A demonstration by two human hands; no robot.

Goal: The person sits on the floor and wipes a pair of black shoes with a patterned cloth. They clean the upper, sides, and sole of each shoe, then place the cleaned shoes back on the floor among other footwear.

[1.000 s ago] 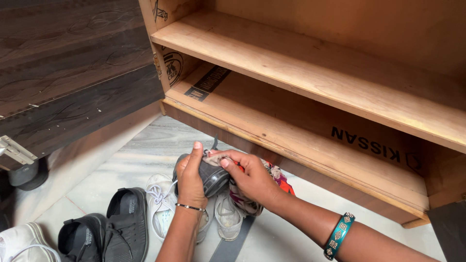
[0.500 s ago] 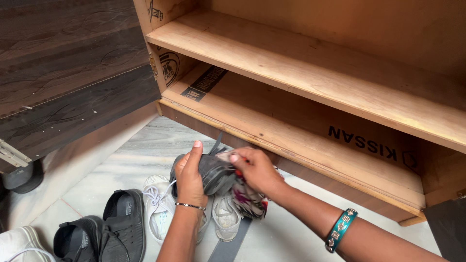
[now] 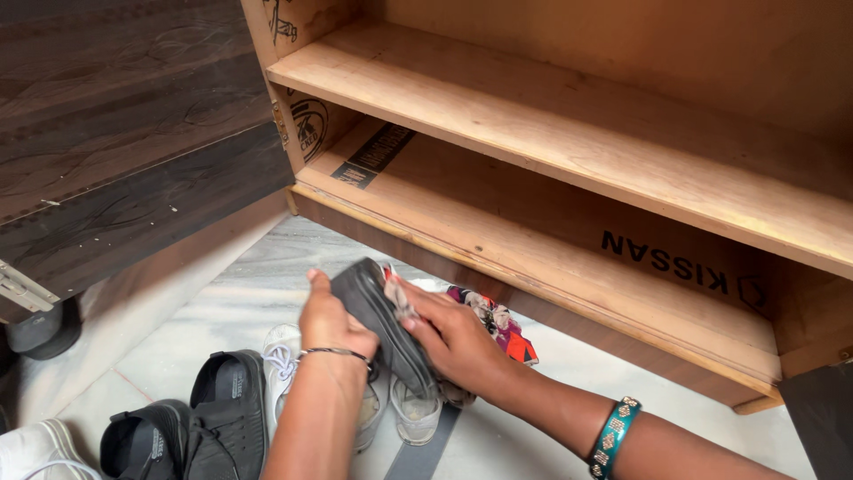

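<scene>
Grey shoe (image 3: pixel 382 316) is gripped on edge by the left hand (image 3: pixel 333 324) above the marble floor (image 3: pixel 222 293), while the right hand (image 3: pixel 453 333) presses a patterned cloth (image 3: pixel 493 320) against its side, near white sneakers (image 3: pixel 284 364) and wooden shelves (image 3: pixel 551 124).

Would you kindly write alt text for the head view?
Two hands wipe a grey shoe: left hand grips it, right hand presses a patterned cloth against it. Black shoes lie on the floor below an open wooden shelf.
</scene>
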